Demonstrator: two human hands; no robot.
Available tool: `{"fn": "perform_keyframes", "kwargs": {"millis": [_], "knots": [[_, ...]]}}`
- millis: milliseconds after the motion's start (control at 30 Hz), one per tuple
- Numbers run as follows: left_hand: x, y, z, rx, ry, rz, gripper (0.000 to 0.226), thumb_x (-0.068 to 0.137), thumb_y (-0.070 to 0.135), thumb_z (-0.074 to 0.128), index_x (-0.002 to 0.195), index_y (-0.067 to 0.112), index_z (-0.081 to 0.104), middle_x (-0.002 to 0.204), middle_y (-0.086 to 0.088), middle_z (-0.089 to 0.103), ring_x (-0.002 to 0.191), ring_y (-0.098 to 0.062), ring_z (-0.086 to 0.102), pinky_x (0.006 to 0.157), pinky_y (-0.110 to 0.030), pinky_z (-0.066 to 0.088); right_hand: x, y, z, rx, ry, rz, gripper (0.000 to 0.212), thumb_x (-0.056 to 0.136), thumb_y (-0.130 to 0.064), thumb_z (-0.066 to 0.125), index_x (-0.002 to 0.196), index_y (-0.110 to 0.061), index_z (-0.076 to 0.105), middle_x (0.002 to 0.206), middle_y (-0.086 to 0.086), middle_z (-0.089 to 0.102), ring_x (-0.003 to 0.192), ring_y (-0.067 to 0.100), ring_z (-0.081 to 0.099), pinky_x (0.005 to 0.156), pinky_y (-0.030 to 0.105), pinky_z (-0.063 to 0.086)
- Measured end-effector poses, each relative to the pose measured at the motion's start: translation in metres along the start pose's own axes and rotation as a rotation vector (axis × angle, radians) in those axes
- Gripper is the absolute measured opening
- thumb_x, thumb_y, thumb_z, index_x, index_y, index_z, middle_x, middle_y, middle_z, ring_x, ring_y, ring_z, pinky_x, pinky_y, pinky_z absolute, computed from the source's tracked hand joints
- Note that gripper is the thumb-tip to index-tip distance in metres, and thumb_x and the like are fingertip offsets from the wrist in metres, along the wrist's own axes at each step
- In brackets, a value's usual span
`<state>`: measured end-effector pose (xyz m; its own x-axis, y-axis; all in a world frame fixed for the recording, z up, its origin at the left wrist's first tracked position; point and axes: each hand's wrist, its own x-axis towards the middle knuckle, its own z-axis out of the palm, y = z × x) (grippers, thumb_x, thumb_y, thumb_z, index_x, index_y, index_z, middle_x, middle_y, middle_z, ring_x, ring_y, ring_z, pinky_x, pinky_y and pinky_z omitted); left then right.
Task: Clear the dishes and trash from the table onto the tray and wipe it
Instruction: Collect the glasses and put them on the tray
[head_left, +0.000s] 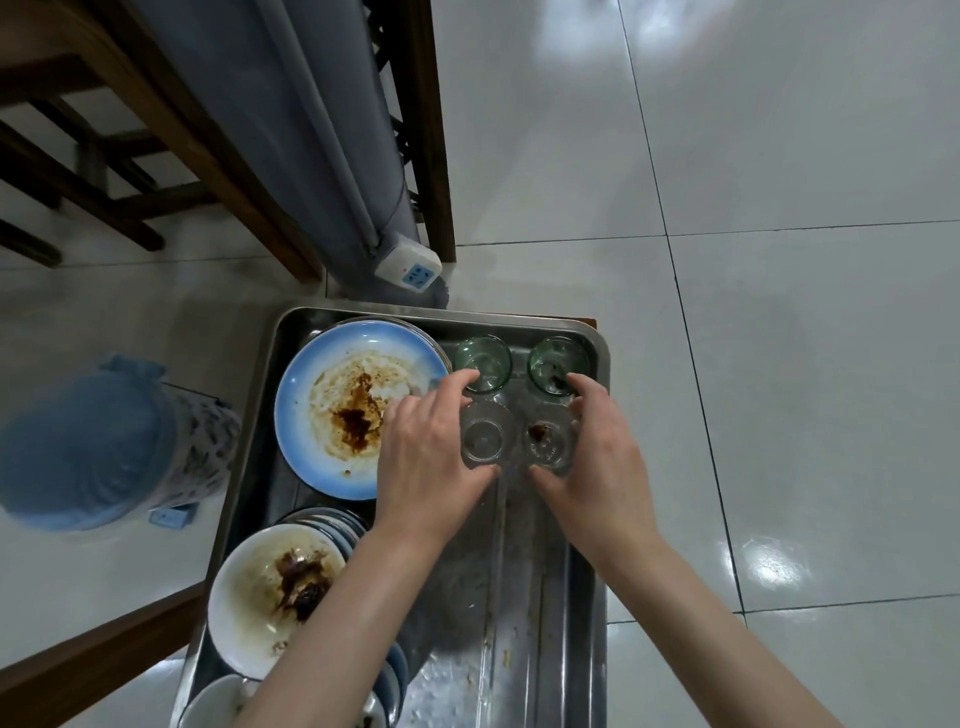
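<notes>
Clear glasses sit side by side on the tray (595, 571); left hand (431, 457) grips one glass (485, 434), right hand (597, 452) grips the other glass (550, 439)

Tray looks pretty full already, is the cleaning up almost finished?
Partly. The metal tray already holds a dirty blue plate, a smeared white bowl on a stack of dishes, and two green glasses. Right now the left hand and right hand each hold a clear glass on it. The table is out of view, so wiping can't be judged.
</notes>
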<state>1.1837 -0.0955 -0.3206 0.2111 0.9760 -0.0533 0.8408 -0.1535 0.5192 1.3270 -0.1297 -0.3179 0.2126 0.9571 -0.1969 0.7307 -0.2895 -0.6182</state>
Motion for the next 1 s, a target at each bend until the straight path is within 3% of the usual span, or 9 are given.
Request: {"fn": "perform_keyframes", "kwargs": {"millis": [467,1000], "knots": [[-0.001,-0.0015,0.0022,0.02,-0.016,-0.009,0.088,0.055,0.023,0.088,0.131,0.019,0.045,0.105,0.005,0.063,0.098,-0.02,0.055,0.099,-0.044,0.038,0.0005,0.0016,0.005,-0.04,0.02,-0.029,0.076,0.068,-0.009,0.078,0.135,-0.012,0.04,0.119,0.004,0.053,0.102,0.019,0.053,0.075,0.014,0.034],[-0.0022,-0.004,0.0021,0.067,-0.074,-0.022,0.089,0.061,0.03,0.085,0.136,0.023,0.038,0.113,0.006,0.059,0.111,-0.018,0.05,0.106,-0.043,0.03,-0.0042,0.0009,0.0036,-0.041,-0.037,-0.018,0.084,0.067,0.0,0.074,0.139,-0.018,0.034,0.123,0.001,0.048,0.106,0.015,0.05,0.079,0.011,0.031]]}}
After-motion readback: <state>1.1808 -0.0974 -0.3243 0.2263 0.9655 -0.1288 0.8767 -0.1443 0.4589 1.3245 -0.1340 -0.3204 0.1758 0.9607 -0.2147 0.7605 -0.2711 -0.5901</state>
